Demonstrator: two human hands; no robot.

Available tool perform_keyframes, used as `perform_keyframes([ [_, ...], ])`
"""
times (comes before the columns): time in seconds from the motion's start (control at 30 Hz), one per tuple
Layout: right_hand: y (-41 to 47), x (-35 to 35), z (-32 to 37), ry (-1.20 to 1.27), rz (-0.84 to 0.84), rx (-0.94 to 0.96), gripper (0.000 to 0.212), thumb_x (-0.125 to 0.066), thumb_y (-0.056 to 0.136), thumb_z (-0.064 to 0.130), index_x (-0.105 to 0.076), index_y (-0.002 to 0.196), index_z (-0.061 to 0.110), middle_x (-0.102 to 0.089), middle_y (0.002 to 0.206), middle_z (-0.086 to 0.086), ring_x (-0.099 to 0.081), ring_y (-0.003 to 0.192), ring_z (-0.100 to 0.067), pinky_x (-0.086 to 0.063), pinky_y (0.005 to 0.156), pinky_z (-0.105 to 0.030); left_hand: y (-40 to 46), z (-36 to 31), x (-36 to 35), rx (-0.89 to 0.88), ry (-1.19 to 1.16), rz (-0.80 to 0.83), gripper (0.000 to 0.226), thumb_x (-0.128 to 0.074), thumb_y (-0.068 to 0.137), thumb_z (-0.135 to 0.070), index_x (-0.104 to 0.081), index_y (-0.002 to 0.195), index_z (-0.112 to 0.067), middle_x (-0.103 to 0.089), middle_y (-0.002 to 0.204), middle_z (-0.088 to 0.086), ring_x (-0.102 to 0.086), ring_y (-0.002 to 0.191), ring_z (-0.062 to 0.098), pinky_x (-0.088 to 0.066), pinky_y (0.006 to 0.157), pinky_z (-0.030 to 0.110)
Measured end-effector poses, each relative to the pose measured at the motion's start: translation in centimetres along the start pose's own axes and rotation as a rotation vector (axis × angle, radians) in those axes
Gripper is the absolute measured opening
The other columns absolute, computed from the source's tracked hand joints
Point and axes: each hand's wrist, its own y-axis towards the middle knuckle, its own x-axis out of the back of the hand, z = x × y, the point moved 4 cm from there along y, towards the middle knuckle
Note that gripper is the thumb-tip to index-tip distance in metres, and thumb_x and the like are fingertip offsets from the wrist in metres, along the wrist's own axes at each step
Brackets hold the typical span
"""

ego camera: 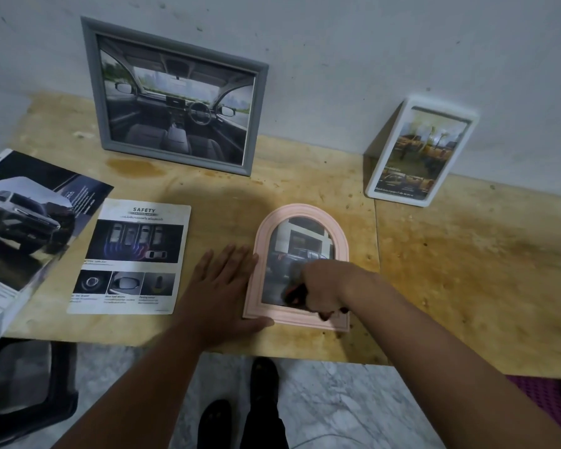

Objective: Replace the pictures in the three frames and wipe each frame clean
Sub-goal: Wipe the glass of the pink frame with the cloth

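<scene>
A pink arched frame [300, 212] lies flat near the table's front edge, with a car picture under its glass. My left hand [221, 286] lies flat with straight fingers against the frame's left side, thumb at its lower left corner. My right hand [321, 286] is curled on a small dark cloth [293, 291], blurred, on the lower part of the glass. A grey frame [175, 95] with a car-interior picture leans on the wall at the back. A white frame [418, 153] with a yellowish picture leans at the back right.
A loose sheet headed SAFETY [133, 257] lies left of my left hand. A car brochure [23, 228] overhangs the wooden table's [467, 270] left end. A dark stool [23, 393] stands below at the left. My feet are on a marble floor [337, 400].
</scene>
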Motion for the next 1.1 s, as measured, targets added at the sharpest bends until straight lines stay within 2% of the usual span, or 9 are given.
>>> perform_keyframes([
  [0.07,-0.2,2.0,-2.5,-0.02,-0.078,-0.165,0.025,-0.06,0.092,0.02,-0.065,0.116,0.013,-0.066,0.097,-0.003,-0.065,0.084,-0.023,-0.06,0.076,-0.039,0.1,0.0,0.1,-0.005,-0.012,-0.011,0.119,-0.032,0.078,-0.099,-0.022,0.165,-0.019,-0.014,0.174,0.007,-0.005,0.162,0.027,-0.014,0.127,0.059],
  [0.13,0.7,4.2,-4.4,0.0,-0.341,-0.253,0.03,-0.059,0.09,0.025,-0.066,0.118,0.015,-0.064,0.098,-0.004,-0.064,0.086,-0.026,-0.059,0.075,-0.039,0.1,-0.1,0.1,-0.006,-0.016,-0.011,0.118,-0.032,0.078,-0.098,-0.023,0.165,-0.018,-0.015,0.173,0.007,-0.006,0.161,0.027,-0.015,0.127,0.06],
  [0.23,2.7,4.8,-3.9,0.068,-0.655,-0.203,0.037,-0.056,0.095,0.025,-0.062,0.131,0.022,-0.057,0.114,-0.008,-0.064,0.09,-0.032,-0.053,0.071,-0.039,0.0,-0.1,0.2,-0.004,-0.01,-0.01,0.118,-0.031,0.079,-0.098,-0.02,0.166,-0.019,-0.012,0.174,0.006,-0.003,0.162,0.026,-0.014,0.127,0.059],
  [0.33,4.1,3.1,-3.4,0.075,-0.694,-0.158,0.042,-0.054,0.097,0.025,-0.058,0.138,0.031,-0.054,0.123,-0.007,-0.065,0.094,-0.032,-0.052,0.073,-0.038,-0.1,-0.2,0.4,-0.006,-0.024,-0.022,0.117,-0.033,0.08,-0.098,-0.021,0.166,-0.019,-0.013,0.174,0.006,-0.005,0.162,0.026,-0.015,0.127,0.059],
  [0.4,4.0,2.8,-4.6,0.088,-0.706,-0.225,0.037,-0.056,0.095,0.025,-0.062,0.132,0.027,-0.054,0.118,-0.008,-0.065,0.09,-0.032,-0.05,0.071,-0.036,0.0,-0.2,0.4,-0.004,-0.022,-0.024,0.117,-0.032,0.08,-0.098,-0.023,0.165,-0.019,-0.015,0.174,0.006,-0.006,0.161,0.026,-0.016,0.127,0.059],
  [0.6,2.4,2.3,-5.6,0.054,-0.563,-0.326,0.036,-0.066,0.091,0.023,-0.062,0.124,0.01,-0.057,0.112,-0.009,-0.066,0.09,-0.03,-0.052,0.072,-0.037,-0.1,-0.1,0.3,-0.012,-0.021,-0.02,0.118,-0.034,0.078,-0.098,-0.025,0.165,-0.018,-0.018,0.173,0.007,-0.009,0.161,0.027,-0.014,0.127,0.059],
  [0.87,-1.6,-1.9,-3.4,0.126,-0.455,-0.338,0.031,-0.064,0.094,0.028,-0.064,0.121,0.013,-0.058,0.098,-0.004,-0.062,0.08,-0.023,-0.053,0.067,-0.032,0.0,-0.1,0.2,-0.012,-0.028,0.001,0.123,-0.037,0.074,-0.099,-0.028,0.164,-0.016,-0.021,0.172,0.01,-0.011,0.161,0.03,-0.017,0.125,0.061],
  [1.03,-3.0,-2.6,-3.5,0.313,0.026,-0.246,0.012,-0.066,0.093,0.027,-0.072,0.098,0.018,-0.076,0.084,0.0,-0.074,0.071,-0.021,-0.063,0.066,-0.037,0.0,-0.1,0.3,-0.003,-0.015,0.017,0.124,-0.033,0.074,-0.1,-0.023,0.165,-0.017,-0.017,0.173,0.009,-0.007,0.161,0.029,-0.013,0.126,0.059],
  [1.1,-2.2,-0.3,-4.7,0.391,-0.031,-0.24,0.013,-0.064,0.094,0.027,-0.075,0.092,0.021,-0.076,0.079,0.0,-0.074,0.069,-0.02,-0.064,0.071,-0.039,0.0,-0.1,0.3,-0.001,-0.023,0.016,0.124,-0.034,0.074,-0.1,-0.024,0.165,-0.017,-0.016,0.173,0.009,-0.006,0.161,0.029,-0.013,0.126,0.06],
])
